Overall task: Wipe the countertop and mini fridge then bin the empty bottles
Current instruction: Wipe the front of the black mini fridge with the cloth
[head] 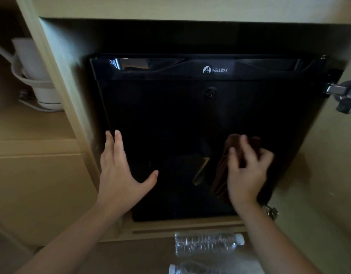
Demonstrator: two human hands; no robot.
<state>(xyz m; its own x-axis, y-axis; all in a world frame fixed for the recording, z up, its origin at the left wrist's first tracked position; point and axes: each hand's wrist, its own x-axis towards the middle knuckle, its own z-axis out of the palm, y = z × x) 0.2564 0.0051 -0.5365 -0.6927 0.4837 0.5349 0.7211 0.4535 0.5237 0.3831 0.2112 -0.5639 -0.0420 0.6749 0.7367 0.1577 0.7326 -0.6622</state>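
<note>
A black mini fridge (pixel 190 115) with a WELLWAY logo stands inside a beige cabinet opening. My left hand (pixel 119 171) lies flat against the left part of its door, fingers straight and thumb spread. My right hand (pixel 247 171) holds a dark brown cloth (pixel 222 175) against the lower right of the door, fingers curled over it. Two clear empty plastic bottles lie on the floor below the fridge, one bottle (pixel 206 244) nearer the cabinet and a second bottle (pixel 190 269) at the bottom edge.
The cabinet door stands open to the right, with a metal hinge (pixel 342 93) on its inner side. A white hair dryer in a holder (pixel 38 80) hangs in the compartment to the left, above a beige shelf (pixel 32 123).
</note>
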